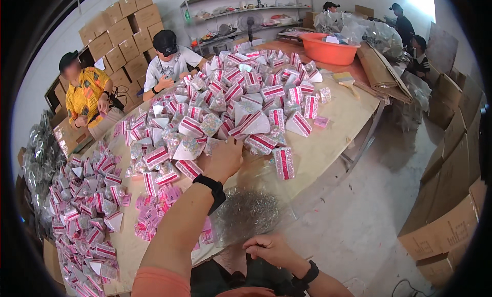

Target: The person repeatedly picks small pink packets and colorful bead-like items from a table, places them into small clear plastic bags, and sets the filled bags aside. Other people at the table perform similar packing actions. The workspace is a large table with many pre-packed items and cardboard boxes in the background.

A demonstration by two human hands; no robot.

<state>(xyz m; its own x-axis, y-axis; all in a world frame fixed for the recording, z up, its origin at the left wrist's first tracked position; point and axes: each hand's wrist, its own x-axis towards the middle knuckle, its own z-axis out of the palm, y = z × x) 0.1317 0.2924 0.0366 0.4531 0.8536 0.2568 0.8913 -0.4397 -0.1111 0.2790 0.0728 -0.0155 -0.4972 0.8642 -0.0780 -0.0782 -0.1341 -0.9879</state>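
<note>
My left hand (224,161) reaches into the near edge of the heap of wedge-shaped packets (230,100) that covers the tabletop (328,143), fingers curled down among the pink-striped ones, though I cannot tell whether they have closed on one. These packets look light, crinkly and a little slippery in their clear wrap, so I judge the stiff card side the best hold. My right hand (271,248) rests loosely closed, pinching the near edge of a clear bag (251,212) that overhangs the tabletop's near edge, and the bare strip along the right edge leaves room.
</note>
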